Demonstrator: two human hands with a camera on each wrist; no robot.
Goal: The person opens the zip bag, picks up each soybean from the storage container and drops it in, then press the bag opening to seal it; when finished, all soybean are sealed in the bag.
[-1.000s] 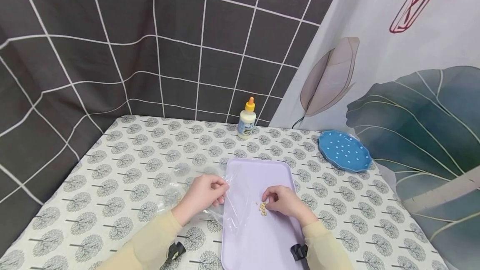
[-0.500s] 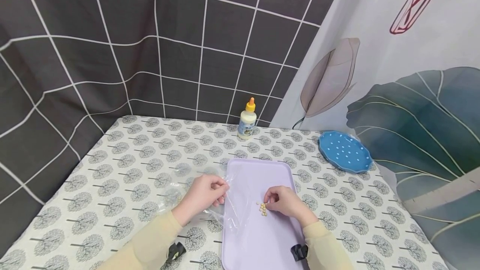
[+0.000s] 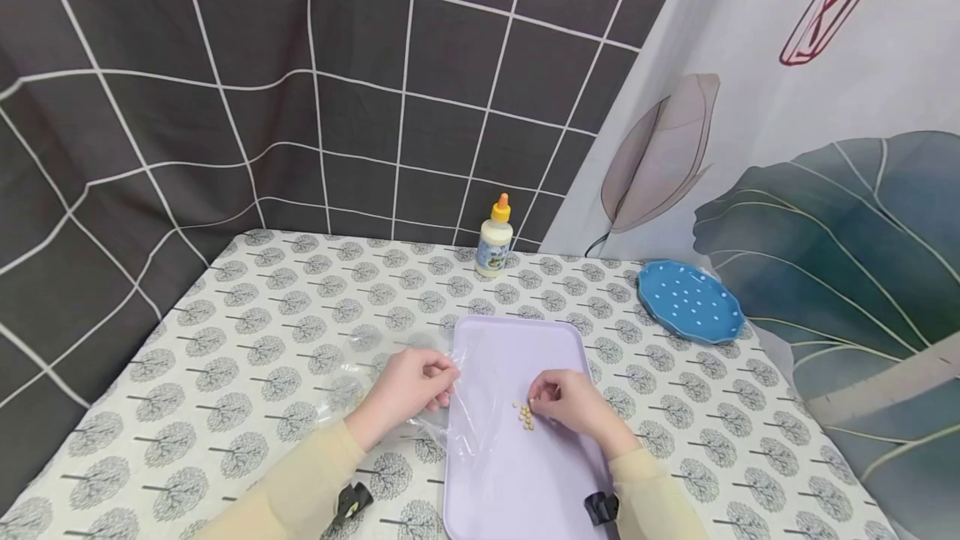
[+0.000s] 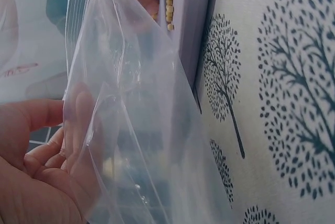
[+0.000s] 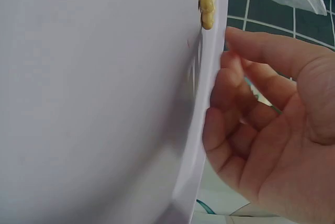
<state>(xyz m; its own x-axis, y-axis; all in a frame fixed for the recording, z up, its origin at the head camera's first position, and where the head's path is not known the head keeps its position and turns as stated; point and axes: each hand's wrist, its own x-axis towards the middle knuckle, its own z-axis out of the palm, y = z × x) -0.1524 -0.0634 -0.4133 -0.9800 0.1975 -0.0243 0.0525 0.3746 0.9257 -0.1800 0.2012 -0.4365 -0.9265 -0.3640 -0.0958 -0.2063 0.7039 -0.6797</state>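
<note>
Fingertips of your right hand [image 3: 573, 400] curl down beside a small cluster of yellow beans [image 3: 524, 415] on the lavender tray [image 3: 517, 473], seemingly picking one out, though whether one is pinched cannot be told; your left hand [image 3: 408, 386] pinches the edge of a clear plastic bag [image 4: 131, 130] at the tray's left rim. Next, a single bean likely needs a fine pinch and a short carry left to the bag's mouth. The cluster's long axis runs toward and away from you.

Lilac tray [image 3: 517, 473], yellow beads [image 3: 525, 415], blue dotted plate [image 3: 688, 302]
</note>
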